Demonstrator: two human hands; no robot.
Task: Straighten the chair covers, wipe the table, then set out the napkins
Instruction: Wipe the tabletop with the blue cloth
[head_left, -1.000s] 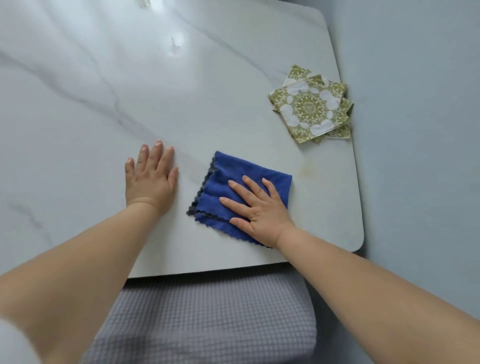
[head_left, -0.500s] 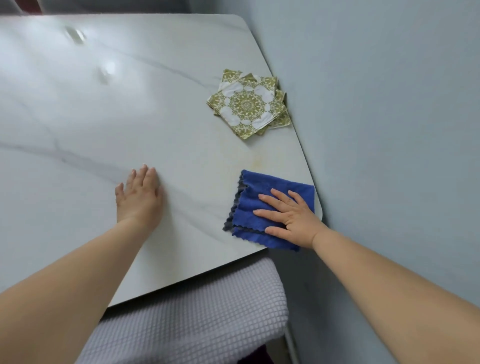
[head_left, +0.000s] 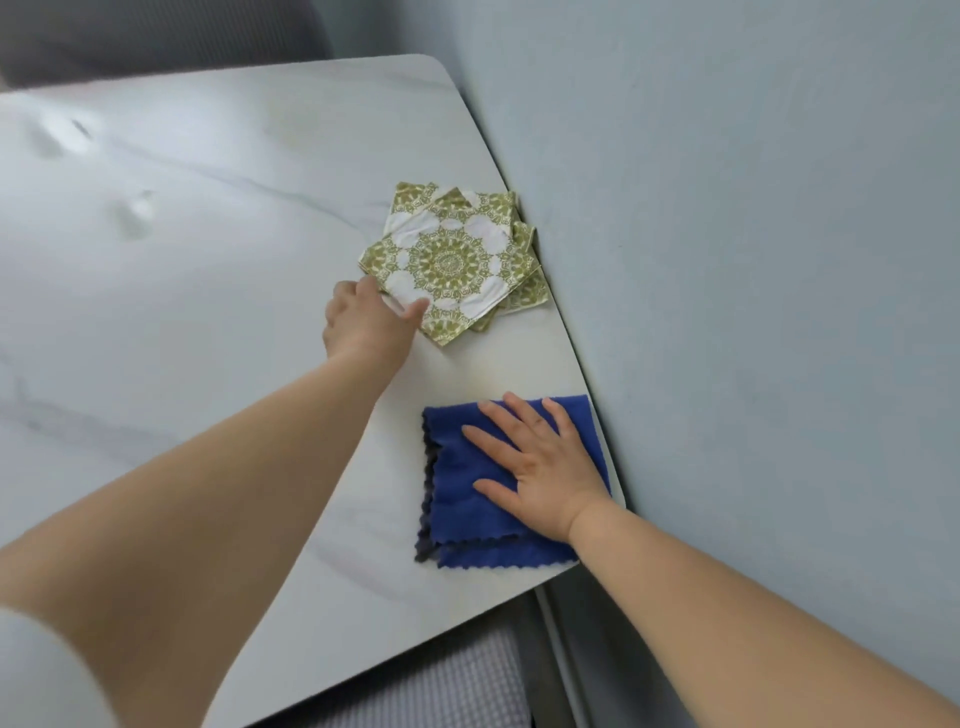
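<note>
A fanned stack of green-and-white patterned napkins lies on the white marble table by its right edge. My left hand reaches to the stack's near-left corner, where its thumb lies on the top napkin and its fingers go under the edge, pinching it. A folded blue cloth sits at the table's near right corner. My right hand presses flat on the cloth with its fingers spread.
A pale blue wall runs close along the table's right edge. A grey checked chair cover shows under the near edge. Another grey chair stands beyond the far edge.
My left hand left the bare tabletop and reached forward to the napkin stack, taking its corner. My right hand slid the blue cloth right to the table's corner and stays there.
</note>
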